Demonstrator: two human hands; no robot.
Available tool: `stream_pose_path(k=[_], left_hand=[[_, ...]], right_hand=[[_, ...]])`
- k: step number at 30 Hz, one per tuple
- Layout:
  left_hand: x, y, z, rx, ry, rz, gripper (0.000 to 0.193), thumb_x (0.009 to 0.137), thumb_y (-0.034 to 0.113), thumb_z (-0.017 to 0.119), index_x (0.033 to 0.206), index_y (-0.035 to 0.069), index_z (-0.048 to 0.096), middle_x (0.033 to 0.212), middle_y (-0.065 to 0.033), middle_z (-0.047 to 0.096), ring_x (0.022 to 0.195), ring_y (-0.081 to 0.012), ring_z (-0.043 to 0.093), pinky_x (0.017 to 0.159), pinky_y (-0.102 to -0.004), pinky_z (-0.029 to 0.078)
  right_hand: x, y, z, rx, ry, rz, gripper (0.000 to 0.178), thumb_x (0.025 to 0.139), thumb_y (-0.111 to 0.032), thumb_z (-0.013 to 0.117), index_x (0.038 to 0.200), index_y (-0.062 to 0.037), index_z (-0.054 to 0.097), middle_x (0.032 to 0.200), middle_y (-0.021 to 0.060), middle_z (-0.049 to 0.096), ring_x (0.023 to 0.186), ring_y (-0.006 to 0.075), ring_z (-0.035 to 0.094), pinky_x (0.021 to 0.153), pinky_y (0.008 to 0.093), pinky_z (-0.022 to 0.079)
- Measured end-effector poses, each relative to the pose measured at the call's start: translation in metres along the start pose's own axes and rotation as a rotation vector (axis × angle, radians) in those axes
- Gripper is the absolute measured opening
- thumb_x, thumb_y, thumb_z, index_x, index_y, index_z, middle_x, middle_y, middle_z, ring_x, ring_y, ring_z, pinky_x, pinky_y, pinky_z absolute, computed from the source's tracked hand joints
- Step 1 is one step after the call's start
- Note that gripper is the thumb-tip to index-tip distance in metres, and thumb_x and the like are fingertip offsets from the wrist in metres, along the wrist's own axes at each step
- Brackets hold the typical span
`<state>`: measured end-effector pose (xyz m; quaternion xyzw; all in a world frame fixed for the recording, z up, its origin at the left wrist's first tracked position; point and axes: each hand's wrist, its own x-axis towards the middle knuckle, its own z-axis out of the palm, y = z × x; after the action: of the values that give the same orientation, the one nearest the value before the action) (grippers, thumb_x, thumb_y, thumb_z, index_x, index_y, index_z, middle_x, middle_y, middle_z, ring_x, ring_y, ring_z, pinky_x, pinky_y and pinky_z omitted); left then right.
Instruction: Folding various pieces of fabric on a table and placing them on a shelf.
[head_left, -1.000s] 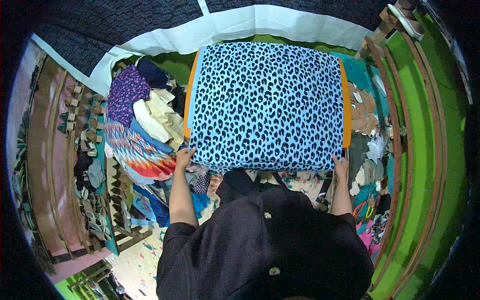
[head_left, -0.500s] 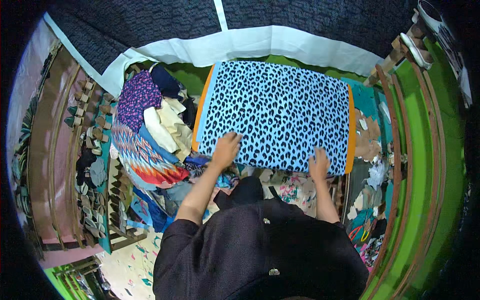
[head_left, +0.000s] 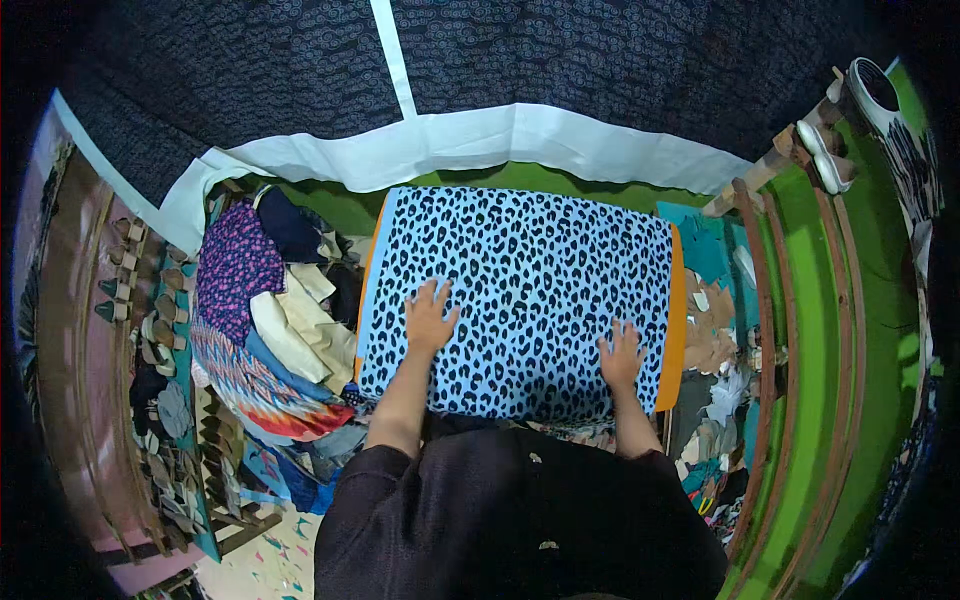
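Note:
Light blue fabric (head_left: 520, 290) with black leopard spots lies spread over an orange-edged board (head_left: 672, 325) in front of me. My left hand (head_left: 430, 318) rests palm down on the fabric's left part, fingers spread. Toward the lower right of the cloth, my right hand (head_left: 622, 358) also lies flat with its fingers apart. Neither hand holds anything. The cloth looks mostly smooth and covers nearly all of the board, with orange showing along the right side and a thin strip at the left.
Left of the board is a heap of folded cloth, with purple floral fabric (head_left: 240, 265), cream fabric (head_left: 300, 325) and zigzag-patterned fabric (head_left: 265, 385). Wooden racks holding shoe forms (head_left: 165, 340) stand farther left. Scraps (head_left: 712, 330) lie at the right beside wooden rails (head_left: 770, 380). A dark curtain (head_left: 560, 60) hangs behind.
Both hands have come down flat onto the spotted fabric, the left one farther up the cloth. My view has shifted, so the board sits lower and slightly left in the picture.

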<state>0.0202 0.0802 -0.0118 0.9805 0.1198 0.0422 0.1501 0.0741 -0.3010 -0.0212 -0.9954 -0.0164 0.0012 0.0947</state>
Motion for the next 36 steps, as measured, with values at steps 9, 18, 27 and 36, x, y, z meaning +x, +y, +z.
stream_pose_path(k=[9, 18, 27, 36], left_hand=[[0.027, -0.103, -0.023, -0.140, 0.238, -0.560, 0.069, 0.066, 0.043, 0.067, 0.117, 0.003, 0.044, 0.115, -0.0180, 0.047, 0.104, -0.0343, 0.046, 0.084, -0.0421, 0.039], [0.050, -0.089, -0.037, -0.388, 0.232, -0.626, 0.046, 0.071, 0.043, 0.064, 0.096, 0.005, 0.057, 0.085, -0.0187, 0.061, 0.081, -0.0327, 0.059, 0.070, -0.0380, 0.044], [0.068, -0.143, -0.019, -0.616, -0.082, -0.578, 0.044, 0.073, 0.041, 0.063, 0.080, -0.003, 0.062, 0.076, -0.0146, 0.063, 0.073, -0.0246, 0.060, 0.066, -0.0339, 0.045], [0.053, -0.166, -0.018, -1.054, 0.033, -0.593, 0.020, 0.070, 0.019, 0.071, 0.070, 0.000, 0.064, 0.064, -0.0009, 0.060, 0.055, -0.0080, 0.051, 0.054, -0.0227, 0.041]], right_hand=[[0.033, 0.062, -0.016, 0.112, 0.061, 0.400, 0.077, 0.072, -0.045, 0.063, 0.132, -0.0085, 0.031, 0.136, 0.0198, 0.026, 0.122, 0.0362, 0.029, 0.099, 0.0426, 0.027], [0.045, 0.093, -0.007, 0.326, 0.196, 0.635, 0.041, 0.081, -0.038, 0.052, 0.102, -0.0021, 0.054, 0.098, 0.0192, 0.058, 0.092, 0.0355, 0.054, 0.078, 0.0396, 0.041], [0.048, 0.107, -0.006, 0.452, 0.283, 0.452, 0.024, 0.080, -0.021, 0.056, 0.073, 0.0020, 0.056, 0.069, 0.0162, 0.056, 0.065, 0.0263, 0.053, 0.064, 0.0348, 0.041], [0.049, 0.103, -0.013, 0.386, 0.285, 0.526, 0.018, 0.078, -0.021, 0.056, 0.080, -0.0044, 0.062, 0.081, 0.0142, 0.061, 0.075, 0.0301, 0.056, 0.068, 0.0368, 0.042]])
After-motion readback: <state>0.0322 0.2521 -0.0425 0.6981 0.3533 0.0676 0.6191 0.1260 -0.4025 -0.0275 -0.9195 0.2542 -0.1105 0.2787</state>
